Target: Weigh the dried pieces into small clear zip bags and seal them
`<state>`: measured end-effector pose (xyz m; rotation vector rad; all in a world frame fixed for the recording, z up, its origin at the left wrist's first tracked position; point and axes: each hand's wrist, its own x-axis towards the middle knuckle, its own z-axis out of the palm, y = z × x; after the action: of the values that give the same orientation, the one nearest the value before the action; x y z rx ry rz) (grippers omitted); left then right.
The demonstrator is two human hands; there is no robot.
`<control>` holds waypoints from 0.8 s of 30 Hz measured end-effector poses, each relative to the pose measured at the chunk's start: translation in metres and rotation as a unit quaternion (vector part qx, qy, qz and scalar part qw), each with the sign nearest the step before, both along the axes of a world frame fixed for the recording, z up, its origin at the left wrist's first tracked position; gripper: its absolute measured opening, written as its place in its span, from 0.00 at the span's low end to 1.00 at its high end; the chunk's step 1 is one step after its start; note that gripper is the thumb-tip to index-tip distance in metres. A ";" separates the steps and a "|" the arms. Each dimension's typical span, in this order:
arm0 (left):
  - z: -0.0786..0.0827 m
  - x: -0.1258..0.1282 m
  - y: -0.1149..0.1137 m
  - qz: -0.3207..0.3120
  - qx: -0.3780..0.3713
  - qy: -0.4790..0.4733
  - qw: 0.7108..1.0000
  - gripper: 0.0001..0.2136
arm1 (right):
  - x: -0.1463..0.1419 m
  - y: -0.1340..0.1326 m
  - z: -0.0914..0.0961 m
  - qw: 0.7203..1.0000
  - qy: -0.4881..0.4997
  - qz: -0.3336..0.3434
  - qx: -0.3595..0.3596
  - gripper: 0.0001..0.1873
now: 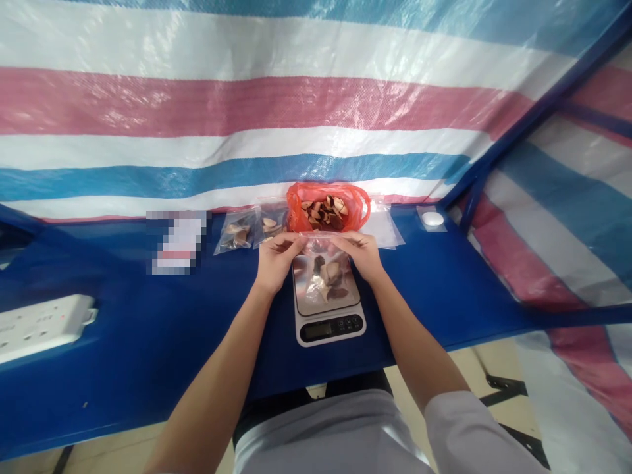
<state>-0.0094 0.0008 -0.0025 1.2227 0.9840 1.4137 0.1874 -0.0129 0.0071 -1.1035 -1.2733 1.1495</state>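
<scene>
A clear zip bag (pixel 326 273) with brown and tan dried pieces lies on the steel plate of a small kitchen scale (pixel 330 327) on the blue table. My left hand (pixel 276 258) pinches the bag's top edge at its left corner. My right hand (pixel 360 251) pinches the same edge at its right corner. Both hands have fingers closed on the bag's mouth. Just behind them sits a red plastic bag (pixel 296 209), open and filled with the same dried pieces.
Two small filled clear bags (pixel 249 229) lie left of the red bag, beside a blurred packet (pixel 178 240). Empty clear bags (pixel 388 227) and a white round lid (pixel 432 218) lie to the right. A white power strip (pixel 42 326) rests at the table's left. A striped tarp hangs behind.
</scene>
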 end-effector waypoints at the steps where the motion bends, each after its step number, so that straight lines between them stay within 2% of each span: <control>1: 0.000 -0.001 0.001 0.001 -0.006 -0.006 1.000 0.14 | 0.001 0.001 -0.002 1.000 0.007 -0.003 -0.002 0.16; 7: 0.002 0.001 -0.001 -0.029 -0.027 -0.016 0.999 0.16 | -0.004 0.003 -0.008 0.999 0.020 -0.025 0.007 0.18; 10: 0.005 0.003 -0.004 -0.043 -0.034 0.011 0.998 0.17 | -0.008 0.001 -0.009 1.000 0.000 -0.009 -0.004 0.19; 15: 0.004 0.003 -0.004 -0.015 0.011 0.040 0.999 0.16 | -0.009 -0.004 -0.005 1.000 0.007 0.024 -0.012 0.21; 24: -0.001 0.000 -0.002 -0.036 0.027 0.042 0.998 0.14 | -0.005 -0.004 -0.001 0.999 -0.008 -0.002 0.037 0.17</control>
<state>-0.0096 -0.0009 -0.0033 1.3524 0.9543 1.3496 0.1825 -0.0173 0.0060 -1.0618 -1.3149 1.0843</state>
